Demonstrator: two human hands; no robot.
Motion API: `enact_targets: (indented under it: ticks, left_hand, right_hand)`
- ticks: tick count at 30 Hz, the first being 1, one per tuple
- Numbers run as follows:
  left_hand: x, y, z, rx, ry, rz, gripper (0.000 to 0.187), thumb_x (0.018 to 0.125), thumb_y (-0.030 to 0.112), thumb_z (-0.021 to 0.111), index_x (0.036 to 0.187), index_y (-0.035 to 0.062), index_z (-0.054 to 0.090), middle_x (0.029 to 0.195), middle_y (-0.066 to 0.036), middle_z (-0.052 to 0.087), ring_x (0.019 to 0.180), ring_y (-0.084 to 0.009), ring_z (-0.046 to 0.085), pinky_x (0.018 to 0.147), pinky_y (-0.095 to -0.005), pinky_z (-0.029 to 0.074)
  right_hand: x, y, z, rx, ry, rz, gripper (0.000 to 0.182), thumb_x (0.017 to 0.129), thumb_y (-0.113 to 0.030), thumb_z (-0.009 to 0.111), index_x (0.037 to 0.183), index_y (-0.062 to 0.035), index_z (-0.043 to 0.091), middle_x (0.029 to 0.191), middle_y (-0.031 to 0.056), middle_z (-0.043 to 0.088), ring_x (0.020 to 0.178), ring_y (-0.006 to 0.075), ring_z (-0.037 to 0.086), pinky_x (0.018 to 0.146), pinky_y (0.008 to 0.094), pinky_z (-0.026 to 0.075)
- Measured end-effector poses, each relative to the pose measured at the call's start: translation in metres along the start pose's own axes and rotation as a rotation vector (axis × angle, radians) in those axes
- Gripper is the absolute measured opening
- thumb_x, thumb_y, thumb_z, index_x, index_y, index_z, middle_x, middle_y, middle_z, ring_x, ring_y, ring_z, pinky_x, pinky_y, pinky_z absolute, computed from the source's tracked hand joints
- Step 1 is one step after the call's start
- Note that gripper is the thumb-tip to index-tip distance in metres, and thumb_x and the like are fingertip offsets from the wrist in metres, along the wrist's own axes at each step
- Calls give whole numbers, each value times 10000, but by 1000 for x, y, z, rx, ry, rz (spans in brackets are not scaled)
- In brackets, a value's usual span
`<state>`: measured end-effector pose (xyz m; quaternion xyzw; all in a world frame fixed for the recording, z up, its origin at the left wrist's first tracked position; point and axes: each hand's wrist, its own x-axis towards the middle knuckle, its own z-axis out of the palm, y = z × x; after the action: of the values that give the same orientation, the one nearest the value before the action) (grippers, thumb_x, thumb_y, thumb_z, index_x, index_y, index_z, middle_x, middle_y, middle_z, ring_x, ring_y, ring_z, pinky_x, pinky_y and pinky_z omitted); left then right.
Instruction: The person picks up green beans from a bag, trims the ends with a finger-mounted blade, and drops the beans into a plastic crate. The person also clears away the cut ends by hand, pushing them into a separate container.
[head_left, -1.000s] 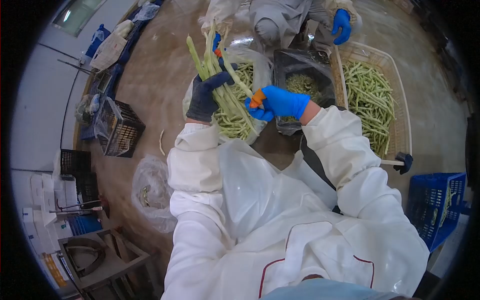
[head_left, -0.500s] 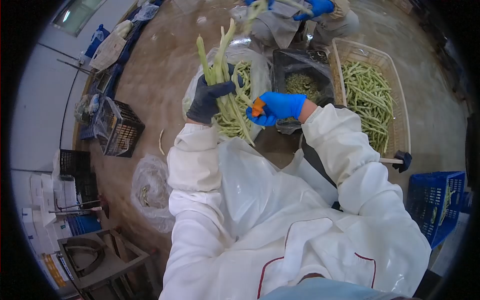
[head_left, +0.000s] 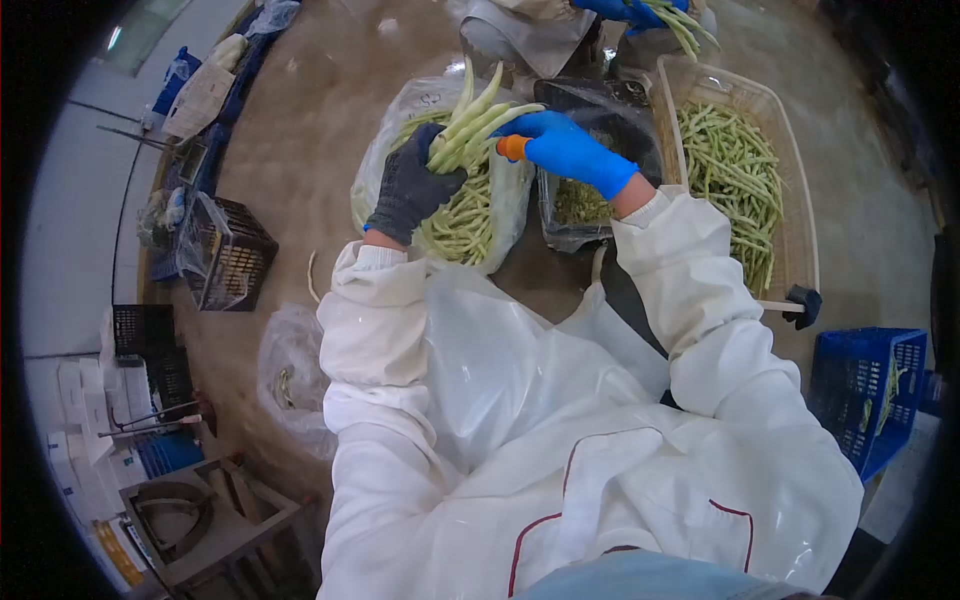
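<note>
My left hand point(head_left: 412, 185), in a dark glove, is closed around a bunch of long pale green beans point(head_left: 468, 128) that point up and to the right. My right hand point(head_left: 570, 150), in a blue glove, has its fingers curled at the right side of this bunch, gripping the beans. An orange piece point(head_left: 512, 148) sits at its thumb; whether it is a finger cover or a handle I cannot make out. Below both hands lies a clear plastic bag point(head_left: 515, 200) full of green beans point(head_left: 465, 225).
A black plastic-lined crate point(head_left: 560, 230) with green scraps stands right of the bag. Beyond it is a beige basket point(head_left: 808, 225) of beans. A co-worker's blue-gloved hands point(head_left: 625, 12) hold beans. A blue crate point(head_left: 865, 400), black crate point(head_left: 235, 255) and crumpled bag point(head_left: 292, 375) flank me.
The bunch in my left hand has tipped rightward and lies lower. My right hand has moved up to the bunch's right side. The co-worker's hands have shifted right.
</note>
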<state>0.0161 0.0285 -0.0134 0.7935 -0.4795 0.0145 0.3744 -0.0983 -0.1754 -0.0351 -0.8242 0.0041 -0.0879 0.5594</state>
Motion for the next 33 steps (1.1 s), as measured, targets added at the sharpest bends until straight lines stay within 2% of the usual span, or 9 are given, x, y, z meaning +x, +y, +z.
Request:
enact_targets:
  ticks: [7,10,13,16,18,23,27,30,33]
  left_hand:
    - [2,15,4,172,5,44,478,626,168,718,1065,75,554,877,-178,630,840,-361,604,740,-415,476]
    - [5,34,13,105,102,-50,435,627,172,722,1019,71,564,837,-184,624,820,-352,608,715,-407,481]
    - [6,42,26,-62,222,-92,402,632,150,731,986,58,563,822,-142,631,774,-275,631,680,-368,489]
    - [12,25,38,-141,359,-87,380,660,76,715,1008,43,566,844,-70,631,753,-179,618,668,-312,490]
    - [17,18,33,-613,447,-149,376,670,21,694,1025,37,569,868,-41,619,758,-153,602,672,-296,489]
    - [12,-31,-19,-960,623,-325,297,700,10,670,983,-5,581,867,-76,619,751,-195,607,687,-315,505]
    - [-5,-63,-55,-1088,661,-353,250,719,64,663,948,-2,585,851,-92,611,756,-218,605,706,-348,517]
    - [-15,-81,-66,-1147,583,-351,254,723,75,663,954,1,584,863,-93,611,778,-222,602,735,-354,512]
    - [-11,-71,-51,-1190,494,-308,274,733,69,661,983,-1,575,869,-95,614,793,-222,603,749,-346,508]
  right_hand:
    - [-5,-11,10,-662,138,-92,240,775,-218,602,965,-93,679,899,182,642,802,314,631,756,378,502]
    - [-4,-13,17,-653,398,-170,214,770,-176,592,936,-72,678,839,157,666,718,264,648,686,361,512]
    - [8,-5,18,421,386,-49,228,794,-117,555,972,-23,663,814,121,671,684,205,642,633,326,514]
    - [6,-5,22,857,194,62,231,820,-92,508,960,37,639,796,57,633,687,137,585,646,267,494]
    - [5,-1,17,636,108,115,228,824,-102,520,959,32,647,800,59,634,689,126,582,653,261,491]
    - [0,3,-13,334,150,199,203,812,-123,546,906,-4,680,814,49,644,685,113,573,647,267,483]
    - [-11,19,-61,-465,300,357,263,725,-215,647,940,-68,685,944,155,667,840,307,644,763,397,506]
    - [-20,43,-79,-946,346,418,325,712,-221,663,1020,-118,676,1085,177,620,945,349,603,796,395,491]
    - [-14,44,-62,-667,443,-86,385,730,-236,671,1100,-133,651,1128,170,602,942,307,607,817,366,480]
